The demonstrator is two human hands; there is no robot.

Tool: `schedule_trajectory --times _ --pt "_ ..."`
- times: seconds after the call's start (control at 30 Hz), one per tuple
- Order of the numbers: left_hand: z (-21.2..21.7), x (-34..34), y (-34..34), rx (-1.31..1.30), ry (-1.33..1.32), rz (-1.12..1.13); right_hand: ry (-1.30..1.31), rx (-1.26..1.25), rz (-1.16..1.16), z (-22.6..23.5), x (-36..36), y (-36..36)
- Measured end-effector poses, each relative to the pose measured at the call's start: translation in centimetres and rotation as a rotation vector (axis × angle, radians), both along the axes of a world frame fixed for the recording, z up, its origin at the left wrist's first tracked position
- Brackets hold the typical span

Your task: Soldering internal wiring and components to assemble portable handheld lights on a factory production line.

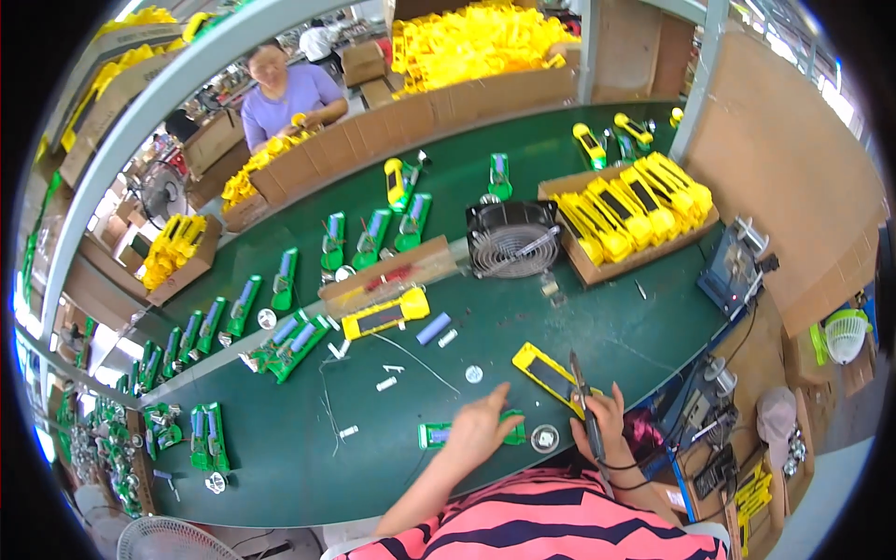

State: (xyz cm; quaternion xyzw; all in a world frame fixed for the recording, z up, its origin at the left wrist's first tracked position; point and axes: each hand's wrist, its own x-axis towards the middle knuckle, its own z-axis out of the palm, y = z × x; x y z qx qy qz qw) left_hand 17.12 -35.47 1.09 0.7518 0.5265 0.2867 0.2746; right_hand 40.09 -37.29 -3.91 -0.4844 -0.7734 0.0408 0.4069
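My left hand (pixel 476 431) is over a green plastic housing (pixel 434 435) on the bench, its fingers apart. Whether its fingertips touch the housing, I cannot tell. My right hand (pixel 607 422) is closed around a soldering iron (pixel 588 411), tip pointing away from me, with a dark cord running off to the right. Right beside it lies a yellow casing with a dark panel (pixel 543 373), its near end partly hidden by the fingers. A round silver reflector (pixel 544 438) sits between my hands, close to the bench edge. Farther off lies a small white disc (pixel 474 374).
Beyond my hands stand a black fan (pixel 513 241) and a carton of yellow casings (pixel 644 268). Another yellow casing (pixel 385 315) lies near a blue cylindrical battery (pixel 434 329). Green housings (pixel 289 345) line the left. A blue soldering station (pixel 733 271) stands right. A person (pixel 289 98) works opposite.
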Motion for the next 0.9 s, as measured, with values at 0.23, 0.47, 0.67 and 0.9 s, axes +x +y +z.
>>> schedule_trajectory --times 0.23,0.47,0.67,0.9 --pt "-0.9 1.4 -1.4 -0.211 -0.66 0.236 0.339 -0.419 -0.06 1.6 -2.1 1.4" --pt "-0.5 0.7 0.1 0.171 -0.191 0.056 0.392 -0.316 0.156 1.5 -2.7 2.9" --pt "-1.6 0.4 -0.1 0.147 -0.125 0.002 0.258 -0.356 0.14 1.4 -3.1 2.9" --pt "-1.6 1.2 0.1 0.063 -0.366 0.103 0.223 -0.348 0.152 0.7 -2.1 2.7"
